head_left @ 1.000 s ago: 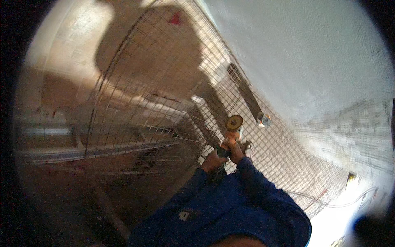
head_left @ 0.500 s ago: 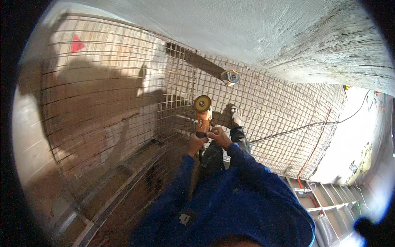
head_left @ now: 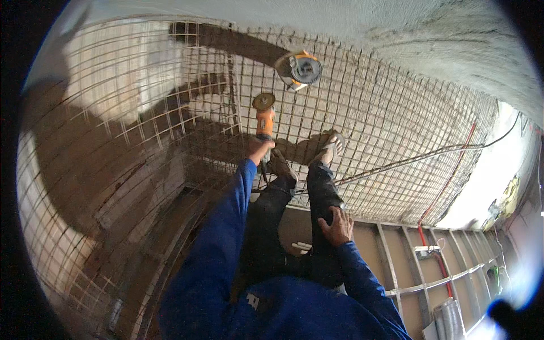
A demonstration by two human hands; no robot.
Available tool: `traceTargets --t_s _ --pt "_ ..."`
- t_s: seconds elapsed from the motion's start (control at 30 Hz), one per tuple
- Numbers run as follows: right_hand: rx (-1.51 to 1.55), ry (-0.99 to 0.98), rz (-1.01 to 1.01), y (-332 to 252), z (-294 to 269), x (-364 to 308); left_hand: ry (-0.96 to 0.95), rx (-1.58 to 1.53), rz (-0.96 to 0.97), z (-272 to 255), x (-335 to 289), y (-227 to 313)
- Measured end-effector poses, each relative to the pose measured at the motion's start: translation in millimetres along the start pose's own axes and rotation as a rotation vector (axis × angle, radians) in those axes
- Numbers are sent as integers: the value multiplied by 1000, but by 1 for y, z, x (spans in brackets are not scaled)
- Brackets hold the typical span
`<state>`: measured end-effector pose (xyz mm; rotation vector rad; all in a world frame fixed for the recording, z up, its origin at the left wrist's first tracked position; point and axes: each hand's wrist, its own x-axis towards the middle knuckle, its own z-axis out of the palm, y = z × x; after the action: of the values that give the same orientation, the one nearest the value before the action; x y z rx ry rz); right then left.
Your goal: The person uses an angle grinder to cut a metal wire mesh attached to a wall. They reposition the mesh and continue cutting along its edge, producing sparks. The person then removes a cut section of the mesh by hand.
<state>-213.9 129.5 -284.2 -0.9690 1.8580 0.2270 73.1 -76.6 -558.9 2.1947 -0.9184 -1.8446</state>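
My left hand (head_left: 260,150) is closed around the rear of an orange angle grinder (head_left: 264,123), held out ahead of my legs. Its round brownish cutting disc (head_left: 263,102) points away from me, over the metal mesh (head_left: 351,113). Whether the disc touches the mesh, I cannot tell. My right hand (head_left: 339,226) lies on my right leg near the knee, empty, its fingers apart. Beyond the grinder, a round grey-and-orange device (head_left: 305,69) sits on the mesh side; its kind is unclear.
A black cable (head_left: 408,163) crosses the mesh toward the right. Grey plaster (head_left: 396,34) borders the far side. Metal framing (head_left: 388,260) with a red conduit (head_left: 441,266) stands at lower right. My sandalled right foot (head_left: 330,148) is on the mesh; cut bar ends (head_left: 122,136) show at left.
My right hand has left the grinder and come back onto my right leg. The left hand keeps the grinder, now farther out. The view has shifted, showing more of my legs.
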Motion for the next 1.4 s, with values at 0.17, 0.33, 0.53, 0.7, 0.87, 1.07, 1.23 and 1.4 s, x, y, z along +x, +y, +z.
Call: traceTargets --t_s 0.17,0.33,0.53,0.7,0.87,1.07,1.23,1.4 --pt "59 105 -11 9 -5 6 121 235 125 32 78 39" --pt "116 132 -28 8 -17 11 195 124 175 61 135 46" --pt "139 171 -60 8 -25 20 211 23 227 73 185 7" --pt "106 155 -65 6 -29 24 307 40 193 89 172 5" --pt "88 168 -93 4 -32 28 254 242 119 94 188 -8" --pt "102 154 -77 2 -33 26 100 24 191 94 204 -36" --pt "94 144 -73 5 -22 18 157 203 74 81 109 -12" --pt "125 38 -1 9 -16 3 -268 161 -78 40 -45 -13"
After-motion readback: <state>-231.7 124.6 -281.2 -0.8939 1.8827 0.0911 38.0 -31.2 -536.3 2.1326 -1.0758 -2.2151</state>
